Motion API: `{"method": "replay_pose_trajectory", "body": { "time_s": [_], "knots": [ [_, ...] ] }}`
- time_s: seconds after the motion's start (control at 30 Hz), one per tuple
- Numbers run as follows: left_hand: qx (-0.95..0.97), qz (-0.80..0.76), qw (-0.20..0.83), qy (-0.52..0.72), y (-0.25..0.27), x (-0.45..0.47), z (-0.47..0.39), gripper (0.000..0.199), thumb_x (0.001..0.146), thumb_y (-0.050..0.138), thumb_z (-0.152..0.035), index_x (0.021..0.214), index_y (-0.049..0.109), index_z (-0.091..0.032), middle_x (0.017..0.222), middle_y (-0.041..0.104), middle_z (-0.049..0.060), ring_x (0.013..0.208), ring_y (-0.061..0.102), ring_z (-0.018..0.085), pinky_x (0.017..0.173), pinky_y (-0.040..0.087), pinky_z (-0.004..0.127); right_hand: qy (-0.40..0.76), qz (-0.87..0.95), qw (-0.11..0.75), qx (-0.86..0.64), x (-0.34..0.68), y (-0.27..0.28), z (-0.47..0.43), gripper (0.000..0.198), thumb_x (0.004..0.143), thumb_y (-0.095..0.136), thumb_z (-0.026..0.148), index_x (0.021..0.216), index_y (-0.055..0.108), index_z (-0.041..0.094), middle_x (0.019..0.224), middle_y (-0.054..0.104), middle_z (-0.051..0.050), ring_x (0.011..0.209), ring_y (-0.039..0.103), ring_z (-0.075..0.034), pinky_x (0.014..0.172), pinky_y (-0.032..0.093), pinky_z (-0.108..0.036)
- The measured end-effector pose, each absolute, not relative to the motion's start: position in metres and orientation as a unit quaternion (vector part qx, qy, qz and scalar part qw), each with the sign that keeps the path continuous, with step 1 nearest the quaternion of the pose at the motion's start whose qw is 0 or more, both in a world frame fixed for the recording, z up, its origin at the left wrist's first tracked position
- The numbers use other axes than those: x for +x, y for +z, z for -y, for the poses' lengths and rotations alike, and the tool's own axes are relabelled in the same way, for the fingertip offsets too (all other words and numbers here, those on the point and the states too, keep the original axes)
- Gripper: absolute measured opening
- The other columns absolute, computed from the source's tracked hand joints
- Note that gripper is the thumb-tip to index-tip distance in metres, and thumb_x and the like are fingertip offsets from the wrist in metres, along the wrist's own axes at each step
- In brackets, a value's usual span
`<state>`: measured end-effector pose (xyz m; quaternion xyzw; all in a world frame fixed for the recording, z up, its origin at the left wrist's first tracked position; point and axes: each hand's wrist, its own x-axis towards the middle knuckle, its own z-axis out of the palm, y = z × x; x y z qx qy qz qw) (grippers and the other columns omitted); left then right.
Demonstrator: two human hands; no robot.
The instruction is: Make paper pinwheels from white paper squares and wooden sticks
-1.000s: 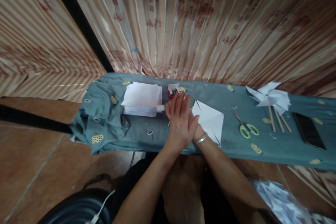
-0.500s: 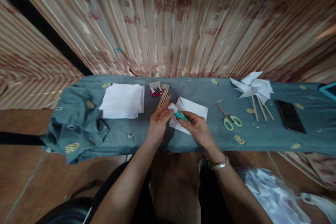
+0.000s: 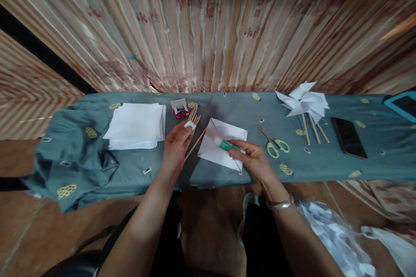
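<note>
Left fingers point(image 3: 182, 133), moved away from the glue stick point(image 3: 225, 144), partly hide its cap point(image 3: 190, 125).

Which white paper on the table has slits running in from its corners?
The single flat sheet below the green glue stick in the right hand. The paper stack at left shows no slits; the pinwheels are folded into blades.

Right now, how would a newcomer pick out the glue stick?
On the long blue-green cloth, find the single slit sheet near the middle. Over it, the right hand holds the glue stick. Its green barrel and whitish tip set it apart from the white sheet and plain wooden sticks nearby.
</note>
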<state>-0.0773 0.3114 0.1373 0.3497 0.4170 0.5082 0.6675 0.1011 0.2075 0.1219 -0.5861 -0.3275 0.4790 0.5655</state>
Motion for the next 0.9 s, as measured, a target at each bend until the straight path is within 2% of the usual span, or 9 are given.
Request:
{"method": "replay_pose_trajectory", "body": {
  "time_s": [0.07, 0.13, 0.23, 0.33, 0.5, 0.63, 0.77, 0.9],
  "knots": [
    [0.446, -0.446, 0.595, 0.498, 0.136, -0.087, -0.317, 0.030, 0.067, 0.073, -0.034, 0.094, 0.070, -0.020, 0.085, 0.070, 0.001, 0.080, 0.063, 0.015, 0.079, 0.048, 0.028, 0.468, 0.301, 0.582, -0.593, 0.112, 0.121, -0.207, 0.032, 0.056, 0.086, 0.034, 0.085, 0.077, 0.023, 0.081, 0.073, -0.001, 0.058, 0.056, -0.011, 0.056, 0.047, -0.027],
    [0.581, -0.477, 0.469, 0.464, 0.133, -0.098, -0.322, 0.027, 0.071, 0.068, -0.032, 0.096, 0.071, -0.021, 0.086, 0.067, 0.001, 0.083, 0.062, 0.017, 0.083, 0.048, 0.031, 0.454, 0.269, 0.605, -0.596, 0.122, 0.121, -0.207, 0.030, 0.054, 0.087, 0.033, 0.081, 0.077, 0.023, 0.077, 0.072, 0.000, 0.055, 0.054, -0.010, 0.055, 0.047, -0.026],
    [0.745, -0.493, 0.258, 0.367, 0.125, -0.112, -0.330, 0.028, 0.074, 0.063, -0.028, 0.099, 0.072, -0.022, 0.091, 0.065, 0.004, 0.092, 0.058, 0.022, 0.090, 0.046, 0.036, 0.444, 0.227, 0.643, -0.580, 0.132, 0.122, -0.210, 0.027, 0.053, 0.088, 0.031, 0.077, 0.076, 0.023, 0.074, 0.071, 0.001, 0.056, 0.056, -0.010, 0.055, 0.049, -0.025],
    [0.830, -0.473, 0.142, 0.261, 0.116, -0.118, -0.335, 0.029, 0.078, 0.057, -0.026, 0.102, 0.071, -0.021, 0.095, 0.064, 0.007, 0.097, 0.056, 0.025, 0.090, 0.045, 0.041, 0.439, 0.212, 0.667, -0.563, 0.136, 0.121, -0.215, 0.023, 0.056, 0.086, 0.032, 0.074, 0.074, 0.022, 0.075, 0.071, 0.002, 0.060, 0.057, -0.009, 0.058, 0.050, -0.023],
    [0.870, -0.449, 0.094, 0.181, 0.112, -0.117, -0.334, 0.031, 0.081, 0.053, -0.024, 0.108, 0.068, -0.020, 0.102, 0.065, 0.008, 0.103, 0.054, 0.028, 0.090, 0.043, 0.044, 0.403, 0.268, 0.642, -0.595, 0.133, 0.109, -0.222, 0.020, 0.065, 0.082, 0.035, 0.078, 0.073, 0.022, 0.071, 0.069, 0.003, 0.060, 0.058, -0.010, 0.060, 0.050, -0.025],
    [0.865, -0.454, 0.083, 0.197, 0.117, -0.114, -0.333, 0.036, 0.081, 0.053, -0.023, 0.115, 0.063, -0.018, 0.111, 0.064, 0.010, 0.109, 0.052, 0.030, 0.091, 0.042, 0.047, 0.368, 0.330, 0.609, -0.620, 0.129, 0.102, -0.225, 0.022, 0.069, 0.079, 0.037, 0.083, 0.071, 0.023, 0.077, 0.071, 0.001, 0.068, 0.063, -0.014, 0.067, 0.052, -0.030],
    [0.872, -0.421, 0.063, 0.240, 0.123, -0.102, -0.323, 0.037, 0.082, 0.049, -0.014, 0.117, 0.061, -0.017, 0.120, 0.062, 0.010, 0.114, 0.050, 0.028, 0.097, 0.040, 0.046, 0.339, 0.366, 0.589, -0.635, 0.126, 0.105, -0.226, 0.022, 0.070, 0.078, 0.038, 0.084, 0.070, 0.022, 0.079, 0.071, 0.000, 0.072, 0.065, -0.016, 0.072, 0.053, -0.033],
    [0.918, -0.309, 0.115, 0.222, 0.121, -0.080, -0.298, 0.032, 0.090, 0.046, -0.019, 0.119, 0.061, -0.018, 0.128, 0.058, 0.011, 0.124, 0.046, 0.027, 0.106, 0.035, 0.048, 0.304, 0.386, 0.581, -0.648, 0.120, 0.109, -0.227, 0.023, 0.070, 0.077, 0.037, 0.085, 0.068, 0.021, 0.081, 0.071, -0.001, 0.074, 0.065, -0.016, 0.073, 0.053, -0.034]
  ]
}}
